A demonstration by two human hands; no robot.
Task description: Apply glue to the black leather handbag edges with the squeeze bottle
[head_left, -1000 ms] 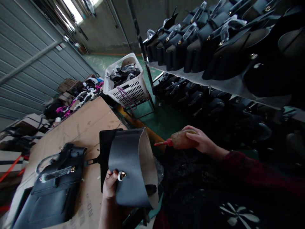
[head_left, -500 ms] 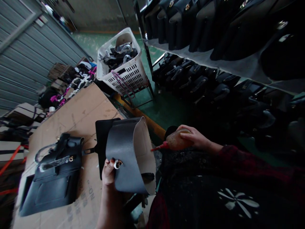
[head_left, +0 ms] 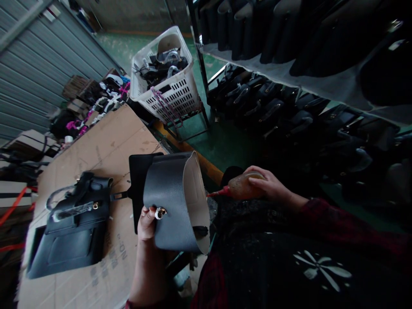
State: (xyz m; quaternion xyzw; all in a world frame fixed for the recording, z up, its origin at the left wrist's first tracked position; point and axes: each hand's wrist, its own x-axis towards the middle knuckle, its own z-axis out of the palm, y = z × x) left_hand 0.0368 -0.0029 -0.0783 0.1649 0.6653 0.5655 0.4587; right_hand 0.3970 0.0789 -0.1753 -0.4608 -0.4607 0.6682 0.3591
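A bag-making workshop: racks of black bags; cardboard-covered bench; basket of parts.

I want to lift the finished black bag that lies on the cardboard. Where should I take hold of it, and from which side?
Probably best at the looped handle on the top edge of the finished black bag, coming from above on the far side. The bag lies flat on the cardboard, so its body offers no edge to pinch, while the handle arches clear and leaves room for fingers.
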